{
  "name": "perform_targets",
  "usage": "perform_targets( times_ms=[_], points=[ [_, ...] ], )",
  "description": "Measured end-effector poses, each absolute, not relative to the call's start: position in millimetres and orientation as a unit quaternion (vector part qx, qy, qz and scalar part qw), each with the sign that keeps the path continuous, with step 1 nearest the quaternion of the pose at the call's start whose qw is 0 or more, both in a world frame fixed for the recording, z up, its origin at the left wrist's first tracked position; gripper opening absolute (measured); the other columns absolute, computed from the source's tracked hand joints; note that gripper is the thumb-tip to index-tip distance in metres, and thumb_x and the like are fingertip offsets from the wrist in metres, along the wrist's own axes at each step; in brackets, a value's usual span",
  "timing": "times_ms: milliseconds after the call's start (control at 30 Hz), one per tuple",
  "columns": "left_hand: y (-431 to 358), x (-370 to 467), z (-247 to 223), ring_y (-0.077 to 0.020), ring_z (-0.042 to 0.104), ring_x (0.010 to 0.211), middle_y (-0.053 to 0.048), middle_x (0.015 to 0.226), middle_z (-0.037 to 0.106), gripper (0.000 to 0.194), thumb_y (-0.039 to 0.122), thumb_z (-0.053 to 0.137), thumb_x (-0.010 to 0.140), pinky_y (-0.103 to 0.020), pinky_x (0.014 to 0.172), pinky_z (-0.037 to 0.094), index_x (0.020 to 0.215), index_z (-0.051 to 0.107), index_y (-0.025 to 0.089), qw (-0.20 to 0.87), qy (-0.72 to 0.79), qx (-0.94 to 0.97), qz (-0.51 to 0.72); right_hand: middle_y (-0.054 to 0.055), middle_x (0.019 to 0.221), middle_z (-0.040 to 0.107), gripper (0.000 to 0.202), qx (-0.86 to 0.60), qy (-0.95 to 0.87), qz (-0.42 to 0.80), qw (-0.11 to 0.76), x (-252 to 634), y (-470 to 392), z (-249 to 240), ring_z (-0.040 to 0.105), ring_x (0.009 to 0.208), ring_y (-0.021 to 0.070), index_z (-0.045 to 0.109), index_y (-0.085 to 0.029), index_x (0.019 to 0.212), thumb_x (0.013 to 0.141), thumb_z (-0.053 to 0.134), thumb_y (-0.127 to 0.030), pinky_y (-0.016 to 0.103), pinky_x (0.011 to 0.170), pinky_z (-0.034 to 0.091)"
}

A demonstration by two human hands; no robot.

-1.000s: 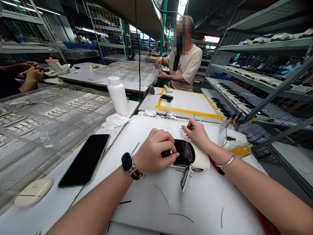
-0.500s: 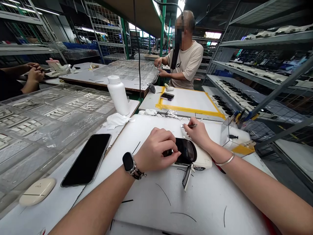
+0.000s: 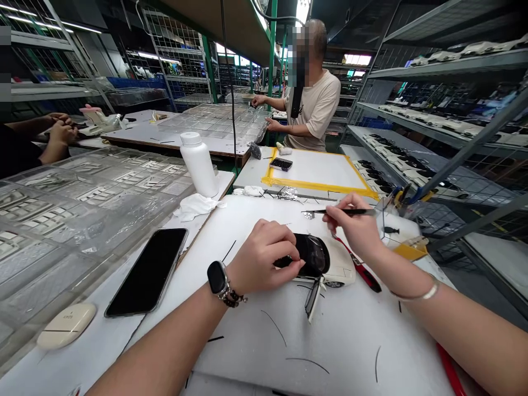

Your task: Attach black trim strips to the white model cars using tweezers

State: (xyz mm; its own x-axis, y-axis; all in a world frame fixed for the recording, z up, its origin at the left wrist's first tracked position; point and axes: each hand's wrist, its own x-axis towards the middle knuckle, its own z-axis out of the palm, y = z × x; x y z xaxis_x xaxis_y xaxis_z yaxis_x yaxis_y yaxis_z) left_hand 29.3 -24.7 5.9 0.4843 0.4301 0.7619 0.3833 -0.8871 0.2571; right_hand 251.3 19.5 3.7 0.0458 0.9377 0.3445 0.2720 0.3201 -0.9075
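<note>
A cream model car (image 3: 341, 263) with a black roof sits on the white foam-covered table, its near door (image 3: 314, 300) swung out. My left hand (image 3: 264, 257) is closed over the car's rear, thumb and fingertips pinched beside the black roof; what lies between them is too small to make out. Past the car, my right hand (image 3: 350, 223) grips dark tweezers (image 3: 319, 211), their tip pointing left just above some small shiny silver pieces (image 3: 307, 215). Red-handled pliers or cutters (image 3: 363, 272) lie under my right wrist, beside the car.
Thin black strips (image 3: 307, 360) are scattered on the foam. To the left are a phone (image 3: 146, 272), a cream oval case (image 3: 66, 325), a white bottle (image 3: 200, 165) and a compartment tray (image 3: 49, 184) of parts. A co-worker (image 3: 315, 104) stands opposite. Shelves (image 3: 445, 71) of model cars rise at right.
My right hand has moved right and back from the silver pieces, with the tweezers now lying level and uncovering the red tool. My left hand stays over the car.
</note>
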Motion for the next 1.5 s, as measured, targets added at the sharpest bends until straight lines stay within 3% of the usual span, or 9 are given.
perform_targets(
  times_ms=[167, 367, 1500],
  points=[
    [-34, 38, 5, -0.0139, 0.054, 0.067, -0.001, 0.073, 0.063, 0.012, 0.017, 0.06, 0.08, -0.033, 0.064, 0.037, 0.068, 0.059, 0.018, -0.044, 0.259, 0.847, 0.461, -0.004, 0.059, 0.063, 0.031, -0.395, -0.508, 0.483, 0.593, 258, -40, 33, 0.056, 0.046, 0.0132, 0.041, -0.023, 0.076, 0.074, 0.072, -0.024, 0.018, 0.035, 0.04],
    [-41, 43, 8, -0.014, 0.055, 0.064, 0.0, 0.069, 0.061, 0.008, 0.014, 0.062, 0.077, -0.032, 0.062, 0.038, 0.071, 0.061, 0.019, -0.05, 0.288, 0.817, 0.497, 0.001, 0.063, 0.065, 0.024, -0.354, -0.467, 0.589, 0.556, 254, -75, 34, 0.054, 0.042, 0.0107, 0.042, -0.021, 0.073, 0.083, 0.064, -0.02, 0.016, 0.036, 0.041],
    [-45, 44, 12, -0.0127, 0.055, 0.061, 0.002, 0.065, 0.061, 0.01, 0.014, 0.066, 0.076, -0.032, 0.061, 0.038, 0.072, 0.061, 0.021, -0.066, 0.291, 0.805, 0.513, 0.001, 0.062, 0.065, 0.026, -0.368, -0.435, 0.619, 0.541, 249, -79, 30, 0.056, 0.043, 0.0115, 0.042, -0.022, 0.071, 0.083, 0.065, -0.023, 0.016, 0.037, 0.042]
  ],
)
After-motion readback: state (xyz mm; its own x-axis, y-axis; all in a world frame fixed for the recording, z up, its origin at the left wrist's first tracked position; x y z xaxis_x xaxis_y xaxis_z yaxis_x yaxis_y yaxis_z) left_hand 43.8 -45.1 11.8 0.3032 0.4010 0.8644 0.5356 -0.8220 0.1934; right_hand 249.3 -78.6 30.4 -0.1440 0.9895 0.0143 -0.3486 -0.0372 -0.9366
